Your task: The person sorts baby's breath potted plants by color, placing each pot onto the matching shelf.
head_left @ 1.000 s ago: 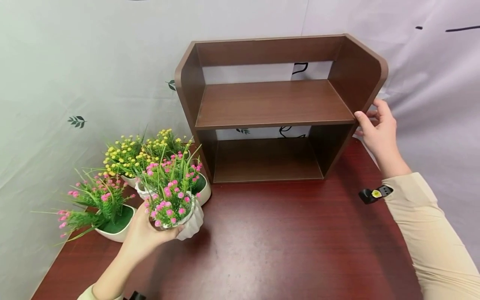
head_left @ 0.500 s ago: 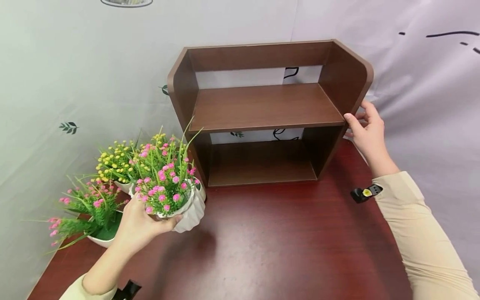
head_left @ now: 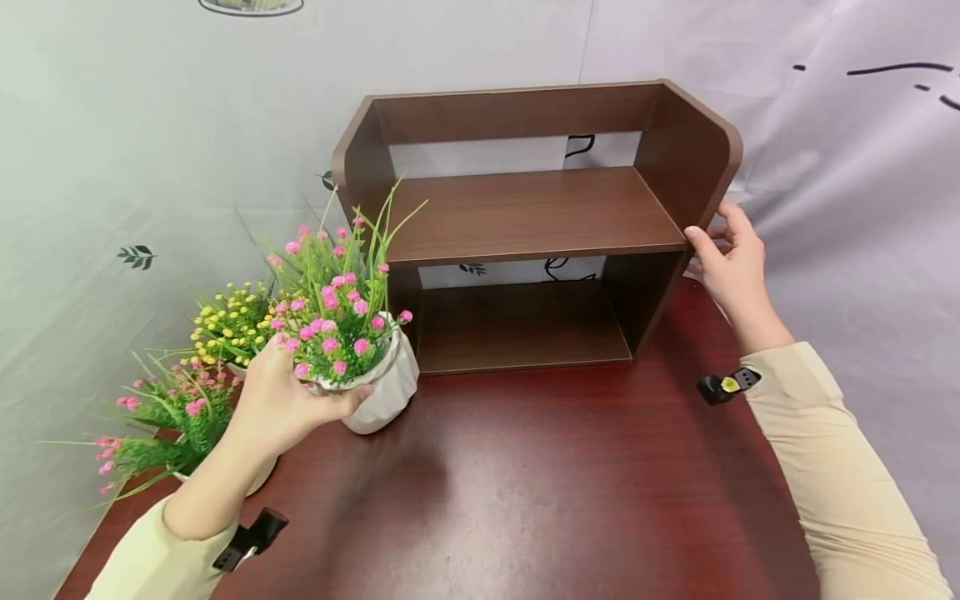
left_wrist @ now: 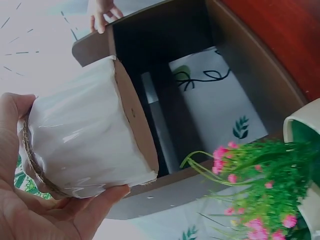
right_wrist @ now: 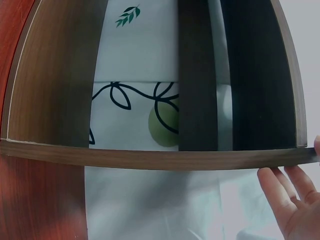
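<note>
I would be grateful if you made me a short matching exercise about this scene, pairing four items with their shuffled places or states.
Column one
1. White fluted pot with pink flowers
2. Brown wooden two-tier shelf
3. Person's right hand
4. Green plant with small yellow flowers

Column two
A. Touching the shelf's right side panel
B. Left of the shelf, back near the pale backdrop
C. Gripped by the left hand, raised above the table
D. Standing upright on the dark red table, touched by one hand

Right pairs: 1-C, 2-D, 3-A, 4-B
</note>
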A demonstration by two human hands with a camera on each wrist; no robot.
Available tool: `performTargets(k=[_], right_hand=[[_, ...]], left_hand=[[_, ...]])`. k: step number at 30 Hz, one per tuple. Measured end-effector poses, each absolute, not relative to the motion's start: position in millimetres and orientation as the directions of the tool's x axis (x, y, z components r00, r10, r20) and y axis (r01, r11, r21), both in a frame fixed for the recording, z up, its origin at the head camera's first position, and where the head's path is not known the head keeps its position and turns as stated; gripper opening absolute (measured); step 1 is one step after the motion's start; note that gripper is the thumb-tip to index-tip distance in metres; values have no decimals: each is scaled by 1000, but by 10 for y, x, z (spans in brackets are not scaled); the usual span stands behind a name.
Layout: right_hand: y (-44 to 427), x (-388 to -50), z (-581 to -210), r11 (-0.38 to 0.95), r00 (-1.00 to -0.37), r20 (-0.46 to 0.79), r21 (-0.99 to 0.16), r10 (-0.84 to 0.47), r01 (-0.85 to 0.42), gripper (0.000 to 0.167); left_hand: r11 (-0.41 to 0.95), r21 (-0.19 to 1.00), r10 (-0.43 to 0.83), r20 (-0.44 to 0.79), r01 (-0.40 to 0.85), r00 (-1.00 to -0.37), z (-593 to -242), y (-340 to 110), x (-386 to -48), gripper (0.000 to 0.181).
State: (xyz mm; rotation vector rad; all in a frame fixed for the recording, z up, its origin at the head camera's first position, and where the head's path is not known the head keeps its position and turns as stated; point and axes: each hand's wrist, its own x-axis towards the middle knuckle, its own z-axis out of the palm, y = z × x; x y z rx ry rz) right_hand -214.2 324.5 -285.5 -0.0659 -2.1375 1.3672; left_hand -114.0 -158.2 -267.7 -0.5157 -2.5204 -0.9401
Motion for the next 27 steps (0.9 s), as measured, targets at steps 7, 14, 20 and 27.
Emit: performTargets(k=[7, 14, 20, 27], right_hand=[[3226, -2151, -2861, 456, -823, 450, -848, 346, -272, 37], [3231, -2153, -2866, 452, -821, 450, -850, 353, -271, 38], [3209, -2152, -2877, 516, -809, 479, -815, 342, -264, 40], [3226, -2139, -2849, 550, -799, 490, -797, 349, -248, 39]], left_hand=[[692, 569, 201, 438, 444, -876, -2546, -1484, -1230, 61], [667, 600, 195, 430, 441, -881, -2454, -1352, -1379, 64], [658, 622, 176, 420, 424, -890, -2381, -1260, -1498, 67], [620, 641, 187, 441, 453, -878, -2262, -1123, -1695, 76]])
